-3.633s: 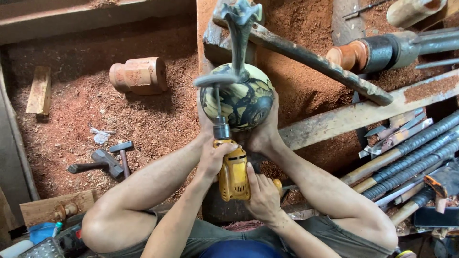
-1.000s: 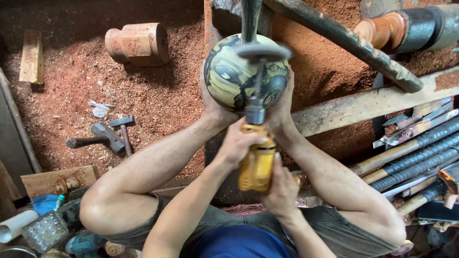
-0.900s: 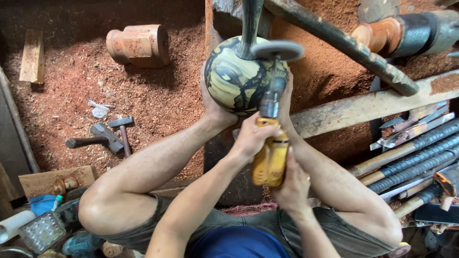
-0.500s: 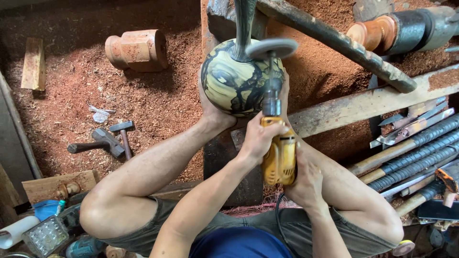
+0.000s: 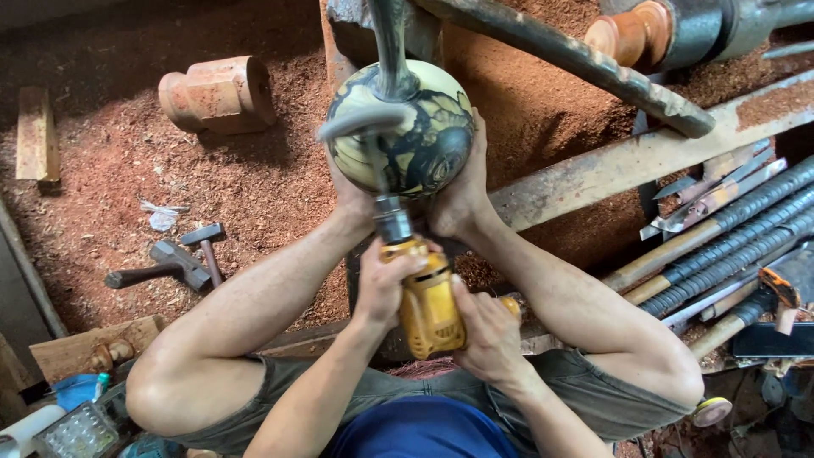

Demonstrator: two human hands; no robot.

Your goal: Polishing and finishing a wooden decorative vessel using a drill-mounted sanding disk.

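- The left hand is wrapped tight around the front of a yellow drill.
- The right hand grips the back of the drill.
- The drill's blurry spinning disc sits against a round wooden ball.
- Two bare feet press the ball's sides.
- Two hammers lie on red sawdust, left of the ball.
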